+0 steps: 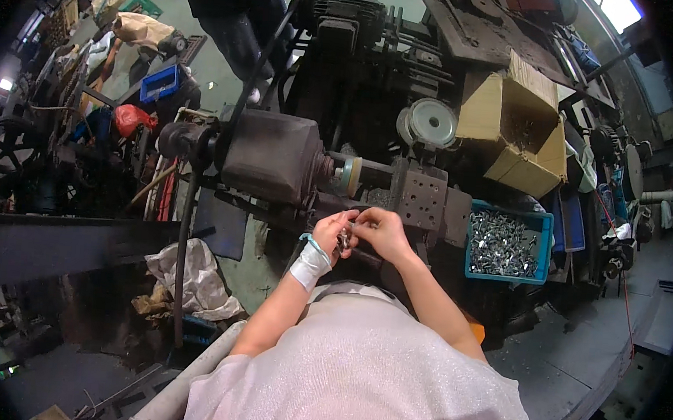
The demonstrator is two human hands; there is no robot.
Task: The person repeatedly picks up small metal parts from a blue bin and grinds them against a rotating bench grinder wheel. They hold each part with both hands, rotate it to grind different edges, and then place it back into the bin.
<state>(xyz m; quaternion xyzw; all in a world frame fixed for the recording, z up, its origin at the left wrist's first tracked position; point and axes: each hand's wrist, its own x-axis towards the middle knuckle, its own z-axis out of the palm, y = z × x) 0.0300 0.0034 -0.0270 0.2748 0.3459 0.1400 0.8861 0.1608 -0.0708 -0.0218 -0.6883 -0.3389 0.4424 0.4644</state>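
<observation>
My left hand (329, 233), with a white wrap and a light blue band at its wrist, is curled round several small shiny metal parts (343, 242). Close beside it, my right hand (382, 233) has thumb and fingers pinched together at the left fingertips. What the pinch holds is too small to make out. Both hands are in front of a dark, greasy machine. Just beyond them are its spindle with a pale ring-shaped end (350, 177) and a block with several holes (421, 203).
At the right, a teal bin (544, 281) holds many small metal parts. Behind it an open cardboard box (505, 136) stands by a round metal disc (433, 122). A motor (340, 19) sits at the far side. Another person (236, 23) stands at the far left. White sacking (191, 278) lies left.
</observation>
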